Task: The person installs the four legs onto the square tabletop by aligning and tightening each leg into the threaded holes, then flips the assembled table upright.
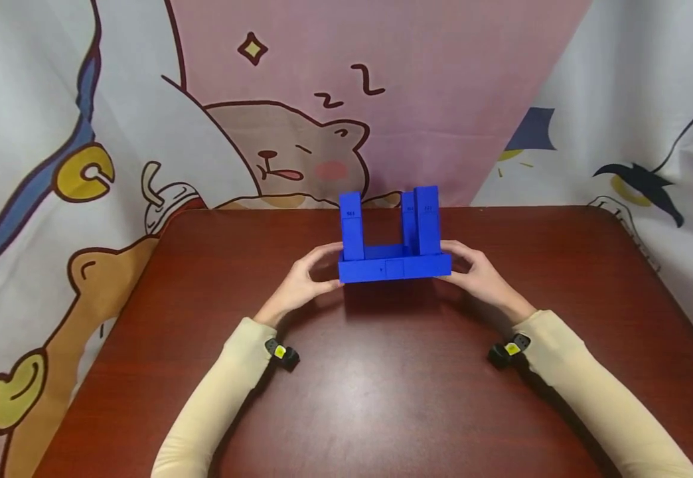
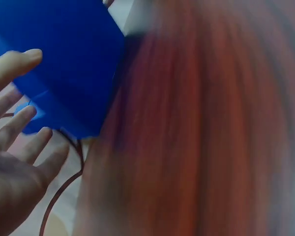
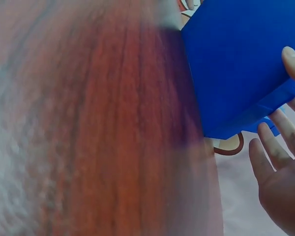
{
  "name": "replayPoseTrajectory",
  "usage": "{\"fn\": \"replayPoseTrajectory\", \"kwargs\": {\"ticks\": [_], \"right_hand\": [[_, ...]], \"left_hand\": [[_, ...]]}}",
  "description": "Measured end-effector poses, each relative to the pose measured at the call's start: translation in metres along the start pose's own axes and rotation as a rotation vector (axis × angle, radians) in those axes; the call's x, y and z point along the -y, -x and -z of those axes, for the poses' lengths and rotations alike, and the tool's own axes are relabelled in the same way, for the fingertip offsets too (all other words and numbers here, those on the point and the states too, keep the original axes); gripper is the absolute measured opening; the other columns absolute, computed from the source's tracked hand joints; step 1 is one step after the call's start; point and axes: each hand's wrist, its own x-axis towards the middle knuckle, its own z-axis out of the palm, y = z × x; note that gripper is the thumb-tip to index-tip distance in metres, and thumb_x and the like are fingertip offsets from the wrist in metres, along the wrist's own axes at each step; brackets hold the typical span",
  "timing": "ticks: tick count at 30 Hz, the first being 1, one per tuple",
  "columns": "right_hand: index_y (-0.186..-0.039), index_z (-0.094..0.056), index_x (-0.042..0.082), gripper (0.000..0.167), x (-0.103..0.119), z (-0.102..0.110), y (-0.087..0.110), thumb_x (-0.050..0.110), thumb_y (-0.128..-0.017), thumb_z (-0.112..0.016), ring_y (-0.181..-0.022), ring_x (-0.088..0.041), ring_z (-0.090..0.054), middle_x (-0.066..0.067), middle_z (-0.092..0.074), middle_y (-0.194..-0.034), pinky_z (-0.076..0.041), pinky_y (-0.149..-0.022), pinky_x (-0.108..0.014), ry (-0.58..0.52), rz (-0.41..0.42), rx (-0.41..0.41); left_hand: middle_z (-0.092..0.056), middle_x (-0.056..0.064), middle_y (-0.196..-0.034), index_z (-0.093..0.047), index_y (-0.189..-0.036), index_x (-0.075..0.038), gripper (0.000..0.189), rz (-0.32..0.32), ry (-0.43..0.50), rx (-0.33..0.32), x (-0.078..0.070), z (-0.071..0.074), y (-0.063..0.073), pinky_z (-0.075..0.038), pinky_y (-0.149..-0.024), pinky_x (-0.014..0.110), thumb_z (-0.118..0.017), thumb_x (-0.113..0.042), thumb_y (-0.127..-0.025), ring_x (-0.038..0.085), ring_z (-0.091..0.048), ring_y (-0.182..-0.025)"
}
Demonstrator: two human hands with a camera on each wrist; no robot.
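Observation:
A shallow blue box [image 1: 364, 271] is held level over the table between both hands, a dark shadow below its front edge. Inside it stand a blue block [image 1: 352, 232] at the left end and two more blue blocks [image 1: 429, 229] close together at the right, each with small dark marks. My left hand [image 1: 300, 285] grips the left end, its thumb low at the near side and its fingers farther back. The right hand [image 1: 482, 280] holds the opposite end the same way. Both wrist views show the smooth blue underside [image 3: 236, 64] with a thumb against it and spread fingers along the side.
The reddish-brown wooden table [image 1: 394, 398] extends around and below the box. Behind its far edge hangs a cloth [image 1: 454, 79] printed with cartoon animals. Each wrist wears a small black camera [image 1: 287, 358] over a pale yellow sleeve [image 1: 221, 392].

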Motion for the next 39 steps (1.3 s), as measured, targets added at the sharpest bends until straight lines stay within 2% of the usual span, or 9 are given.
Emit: {"fn": "replayPoseTrajectory", "kwargs": {"ticks": [3, 7, 13, 18, 21, 28, 30, 35, 39], "right_hand": [[-0.138, -0.050, 0.001, 0.056, -0.003, -0.002, -0.001, -0.004, -0.085, -0.070, -0.121, -0.007, -0.047, -0.015, -0.051, -0.136, -0.036, -0.098, -0.024, 0.007, -0.049, 0.013], [-0.140, -0.045, -0.001, 0.054, -0.002, -0.007, -0.003, -0.007, -0.089, -0.064, -0.114, -0.006, -0.051, -0.018, -0.051, -0.135, -0.041, -0.092, -0.020, -0.022, -0.052, 0.013], [-0.131, -0.046, -0.011, 0.043, 0.022, -0.015, -0.009, -0.012, -0.090, -0.058, -0.102, -0.003, -0.058, -0.022, -0.060, -0.117, -0.045, -0.087, -0.020, -0.061, -0.013, -0.058], [-0.130, -0.045, -0.013, 0.041, 0.036, -0.019, -0.011, -0.012, -0.091, -0.057, -0.105, 0.000, -0.054, -0.027, -0.056, -0.121, -0.045, -0.095, -0.043, -0.026, -0.027, -0.082], [-0.134, -0.043, -0.011, 0.044, 0.038, -0.019, -0.010, -0.011, -0.092, -0.056, -0.109, -0.007, -0.054, -0.028, -0.055, -0.124, -0.041, -0.096, -0.052, -0.032, -0.044, -0.080], [-0.144, -0.035, -0.004, 0.052, 0.021, -0.016, -0.008, -0.003, -0.096, -0.054, -0.121, -0.039, -0.050, -0.025, -0.048, -0.137, -0.042, -0.093, -0.018, -0.102, -0.093, -0.054], [-0.143, -0.037, -0.003, 0.049, 0.018, -0.014, -0.008, 0.000, -0.097, -0.054, -0.121, -0.038, -0.050, -0.024, -0.048, -0.137, -0.042, -0.093, -0.019, -0.126, -0.086, -0.055], [-0.137, -0.044, -0.002, 0.039, 0.026, -0.009, -0.008, 0.004, -0.099, -0.053, -0.114, -0.021, -0.054, -0.011, -0.056, -0.126, -0.046, -0.090, -0.023, -0.203, -0.070, -0.053], [-0.134, -0.047, 0.003, 0.034, 0.034, -0.008, -0.009, 0.002, -0.100, -0.050, -0.108, -0.017, -0.056, -0.002, -0.059, -0.119, -0.049, -0.087, -0.024, -0.286, -0.049, -0.036]], "left_hand": [[-0.057, 0.028, -0.125, -0.054, -0.126, 0.014, 0.049, -0.002, -0.001, -0.061, 0.000, -0.007, -0.002, -0.038, -0.098, 0.057, -0.071, 0.011, -0.080, 0.042, -0.053, -0.117], [-0.057, 0.034, -0.120, -0.053, -0.122, 0.018, 0.043, -0.004, 0.055, -0.119, 0.012, -0.011, -0.005, -0.041, -0.096, 0.057, -0.066, 0.017, -0.082, 0.046, -0.054, -0.113], [-0.061, 0.026, -0.121, -0.056, -0.127, 0.011, 0.045, 0.088, 0.071, -0.181, 0.030, -0.013, -0.010, -0.045, -0.095, 0.048, -0.069, 0.010, -0.084, 0.037, -0.057, -0.114], [-0.064, 0.024, -0.116, -0.058, -0.127, 0.009, 0.043, 0.111, 0.072, -0.206, 0.028, -0.011, -0.013, -0.047, -0.092, 0.049, -0.069, 0.005, -0.085, 0.036, -0.062, -0.107], [-0.065, 0.023, -0.114, -0.059, -0.126, 0.007, 0.041, 0.121, 0.024, -0.193, 0.023, -0.008, -0.015, -0.048, -0.090, 0.048, -0.070, 0.002, -0.086, 0.034, -0.063, -0.103], [-0.065, 0.019, -0.111, -0.061, -0.123, 0.003, 0.036, 0.130, -0.114, -0.143, 0.005, 0.001, -0.019, -0.048, -0.088, 0.049, -0.069, -0.008, -0.089, 0.035, -0.060, -0.105], [-0.064, 0.021, -0.111, -0.060, -0.121, 0.005, 0.032, 0.123, -0.092, -0.113, -0.009, 0.001, -0.018, -0.046, -0.089, 0.050, -0.067, -0.006, -0.091, 0.036, -0.060, -0.104], [-0.063, 0.025, -0.103, -0.057, -0.114, 0.010, 0.022, 0.117, -0.057, -0.061, -0.044, 0.001, -0.016, -0.047, -0.087, 0.046, -0.060, 0.001, -0.094, 0.033, -0.060, -0.096], [-0.062, 0.016, -0.095, -0.055, -0.110, 0.008, 0.016, 0.114, -0.056, -0.058, -0.039, 0.004, -0.014, -0.046, -0.079, 0.033, -0.056, 0.000, -0.096, 0.022, -0.057, -0.089]]}}
